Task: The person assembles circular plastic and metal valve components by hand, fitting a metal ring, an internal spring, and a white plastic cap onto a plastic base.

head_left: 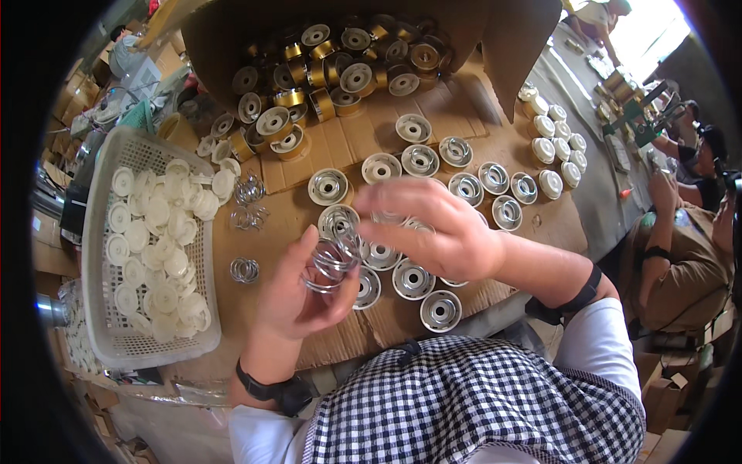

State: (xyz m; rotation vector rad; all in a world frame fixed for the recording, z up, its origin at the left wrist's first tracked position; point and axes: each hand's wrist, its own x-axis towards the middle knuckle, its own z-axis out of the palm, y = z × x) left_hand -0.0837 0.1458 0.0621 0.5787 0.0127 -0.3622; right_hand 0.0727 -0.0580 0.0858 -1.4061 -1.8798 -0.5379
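Note:
My left hand (297,298) is closed around several loose silvery wire coil springs (334,261), which stick up between thumb and fingers. Just to the right, my right hand (444,232) reaches leftward over the round cups, fingers stretched out and apart; motion blurs the fingertips, and no held thing shows in them. Under and around both hands stand several round white-rimmed cups (413,279) with metal centres. Coils sit inside many of them, as in the cup (441,311) nearest me. My right hand hides some of the cups.
A white plastic basket (99,255) of white round caps (158,255) stands at left. Loose springs (245,270) lie beside it on the cardboard (309,348). Behind, gold-sided cups (357,79) fill a carton (495,62). White-capped pieces (551,184) stand at right, near another person (680,247).

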